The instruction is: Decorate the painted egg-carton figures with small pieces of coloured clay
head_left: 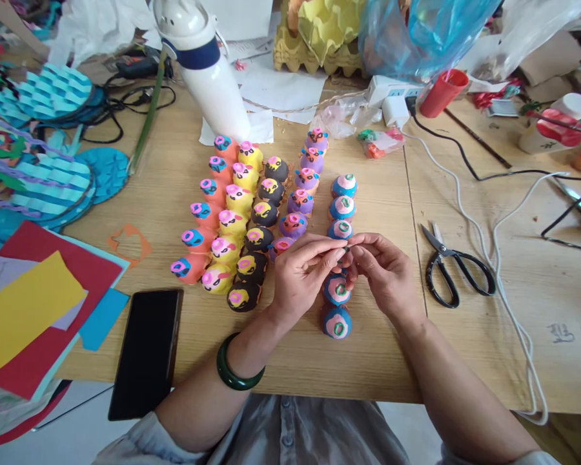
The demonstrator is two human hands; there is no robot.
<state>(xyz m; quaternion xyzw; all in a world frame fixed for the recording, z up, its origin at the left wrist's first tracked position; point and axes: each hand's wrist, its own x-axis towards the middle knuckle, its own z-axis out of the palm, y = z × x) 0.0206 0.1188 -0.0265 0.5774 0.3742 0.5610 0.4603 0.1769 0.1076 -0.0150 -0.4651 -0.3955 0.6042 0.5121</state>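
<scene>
My left hand (303,271) and my right hand (385,271) meet fingertip to fingertip above the row of blue domes with pink tops and green rings. Both pinch a tiny dark piece (347,248), mostly hidden by the fingers. Below them sit a blue dome (337,289) and another blue dome (337,321); one or more domes behind the hands are partly covered. Left of my hands stand rows of purple domes (300,201), black domes (252,267), yellow domes (224,248) and orange domes (193,266), with small coloured face parts on them.
Black-handled scissors (458,261) lie open at the right, beside white cables (501,258). A phone (146,352) and coloured sheets (43,310) are at the left. A white thermos (213,84), egg cartons (319,39) and a red cup (443,93) stand behind.
</scene>
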